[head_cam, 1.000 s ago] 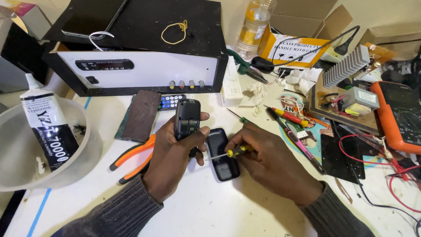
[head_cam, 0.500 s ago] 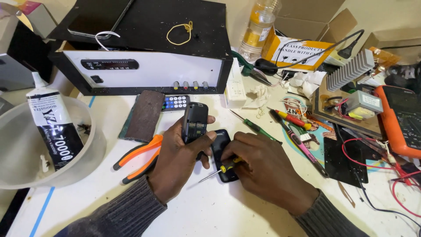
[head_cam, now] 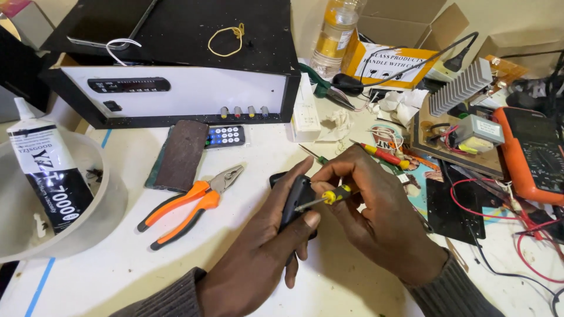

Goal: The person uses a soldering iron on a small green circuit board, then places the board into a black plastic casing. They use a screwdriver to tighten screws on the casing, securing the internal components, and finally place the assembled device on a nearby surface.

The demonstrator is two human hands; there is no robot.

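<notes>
My left hand (head_cam: 258, 258) grips a small black handset (head_cam: 295, 202), fingers curled round its body, thumb along the upper edge; device is tilted on its side, lifted just off the white bench (head_cam: 117, 258) at centre frame. My right hand (head_cam: 376, 217) is closed in a pinch on a mini screwdriver (head_cam: 329, 195) w/ yellow-black handle; shaft runs left and its tip meets the handset edge. Cannot tell whether the tip sits in a seam or on a screw. Left of the hands: orange-handled pliers (head_cam: 191, 202), lying flat, jaws pointing up-right, apart from the handset. Above the pliers: a dark brown rectangular pad (head_cam: 181, 154), and just beside it a small remote keypad (head_cam: 226, 136) w/ coloured buttons. Behind these: a black-and-white amp box (head_cam: 176, 88) w/ front knobs, a yellow rubber band (head_cam: 226, 38) on its top. Far left: white bowl (head_cam: 111, 202) holding a glue tube (head_cam: 50, 173) leaning upright. Right of the hands: red-handled screwdriver (head_cam: 385, 155), near the right knuckles; a board w/ transformer and finned heatsink (head_cam: 461, 88); an orange multimeter (head_cam: 534, 152) at the edge; red wires (head_cam: 505, 202) looped over the bench. Rear centre: clear plastic bottle (head_cam: 335, 32) beside a cardboard box (head_cam: 390, 61).
</notes>
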